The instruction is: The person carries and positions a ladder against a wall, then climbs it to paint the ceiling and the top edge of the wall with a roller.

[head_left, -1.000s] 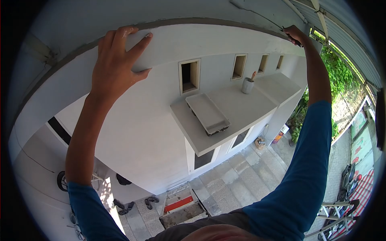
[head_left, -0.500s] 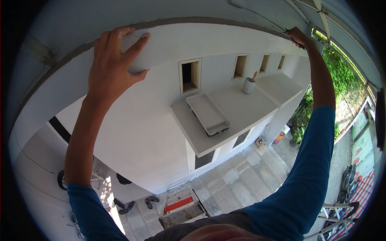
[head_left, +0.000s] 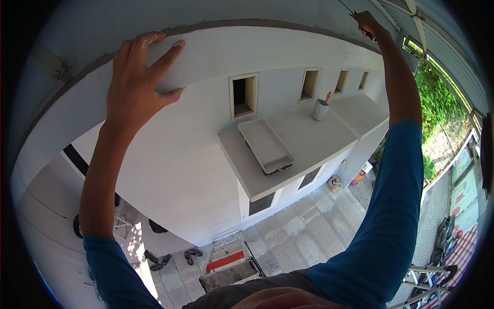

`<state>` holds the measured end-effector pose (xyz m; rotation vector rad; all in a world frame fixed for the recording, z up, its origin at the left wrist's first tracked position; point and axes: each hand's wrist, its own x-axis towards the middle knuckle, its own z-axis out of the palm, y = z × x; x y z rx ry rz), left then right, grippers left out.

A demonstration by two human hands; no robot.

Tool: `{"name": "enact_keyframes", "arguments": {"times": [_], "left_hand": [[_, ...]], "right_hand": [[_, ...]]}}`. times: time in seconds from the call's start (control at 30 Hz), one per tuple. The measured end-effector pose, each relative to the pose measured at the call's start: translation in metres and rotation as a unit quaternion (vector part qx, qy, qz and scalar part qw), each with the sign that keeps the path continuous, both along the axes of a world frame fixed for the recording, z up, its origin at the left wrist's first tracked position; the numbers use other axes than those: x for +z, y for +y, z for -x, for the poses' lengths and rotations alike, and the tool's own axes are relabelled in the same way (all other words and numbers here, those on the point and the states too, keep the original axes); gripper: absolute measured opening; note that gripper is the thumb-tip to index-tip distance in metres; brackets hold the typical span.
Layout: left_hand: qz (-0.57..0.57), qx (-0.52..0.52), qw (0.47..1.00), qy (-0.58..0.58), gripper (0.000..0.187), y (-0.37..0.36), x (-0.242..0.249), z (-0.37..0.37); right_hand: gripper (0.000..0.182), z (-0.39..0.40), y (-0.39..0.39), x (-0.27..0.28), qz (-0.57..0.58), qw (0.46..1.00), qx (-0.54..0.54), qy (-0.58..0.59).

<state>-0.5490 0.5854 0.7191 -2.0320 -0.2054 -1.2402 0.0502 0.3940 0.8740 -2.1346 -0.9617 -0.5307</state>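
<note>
My left hand (head_left: pixel 136 82) rests with spread fingers on the white wall (head_left: pixel 206 56), its fingertips at the grey edge strip (head_left: pixel 226 23) along the top. My right hand (head_left: pixel 367 24) is raised at the upper right and wrapped round the handle of a paint roller (head_left: pixel 353 13). Only part of its thin rod shows; the roller head is out of view. Below, a paint tray (head_left: pixel 265 147) lies on the white ledge (head_left: pixel 337 129). Farther along the ledge stands a paint-smeared pot (head_left: pixel 319 110) with a brush (head_left: pixel 328 97) upright in it.
Small framed openings (head_left: pixel 243 96) line the wall above the ledge. Far below lies the tiled ground (head_left: pixel 309 221), with a ladder's top (head_left: pixel 229 268) close under my body. Sandals (head_left: pixel 193 255) lie on the ground. Another ladder (head_left: pixel 429 278) stands at the lower right.
My right hand has moved up and slightly left with the paint roller, whose head has left the view. My left hand has shifted slightly left and stays spread on the wall.
</note>
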Motion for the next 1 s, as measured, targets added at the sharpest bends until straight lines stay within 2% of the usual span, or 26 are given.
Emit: {"name": "enact_keyframes", "arguments": {"times": [0.07,0.1,0.17,0.3,0.43,0.53,0.6,0.7,0.73,0.8,1.0], "left_hand": [[-0.003,-0.005,1.0,-0.001,0.086,0.0,0.0,0.0],[-0.002,-0.006,1.0,0.0,0.086,0.001,0.0,0.001],[-0.009,-0.002,1.0,-0.002,0.086,0.001,0.0,-0.001],[-0.005,-0.005,1.0,0.002,0.085,0.002,-0.001,-0.001],[-0.013,-0.007,1.0,0.001,0.085,0.003,0.0,0.0],[-0.012,-0.006,1.0,-0.001,0.085,0.003,-0.001,-0.001],[-0.011,-0.001,1.0,-0.002,0.085,0.002,0.0,0.0],[-0.01,-0.001,1.0,-0.005,0.084,0.0,0.001,0.0],[-0.008,0.001,1.0,-0.006,0.084,-0.001,0.0,-0.001],[-0.005,0.003,1.0,-0.009,0.084,0.0,0.0,0.0],[-0.007,-0.003,1.0,-0.008,0.084,0.001,-0.001,-0.001]], "right_hand": [[0.041,-0.023,-0.025,-0.018,0.036,0.999,0.006,0.007],[0.041,-0.03,-0.043,-0.03,0.051,0.997,0.051,0.002],[0.03,-0.022,-0.074,-0.047,0.136,0.991,-0.001,-0.002],[0.033,-0.014,-0.105,-0.052,0.208,0.978,0.004,0.027],[0.035,-0.014,-0.094,-0.049,0.172,0.984,-0.005,0.038],[0.037,-0.022,-0.057,-0.036,0.109,0.994,0.019,0.015],[0.038,-0.008,-0.021,-0.026,0.039,0.998,-0.035,0.034],[0.038,-0.017,-0.014,-0.024,-0.012,0.996,-0.021,0.085],[0.038,-0.022,-0.022,-0.027,-0.013,0.996,-0.02,0.085],[0.036,-0.027,-0.049,-0.039,0.074,0.997,-0.007,0.037],[0.03,-0.018,-0.1,-0.052,0.164,0.984,-0.04,0.059]]}}
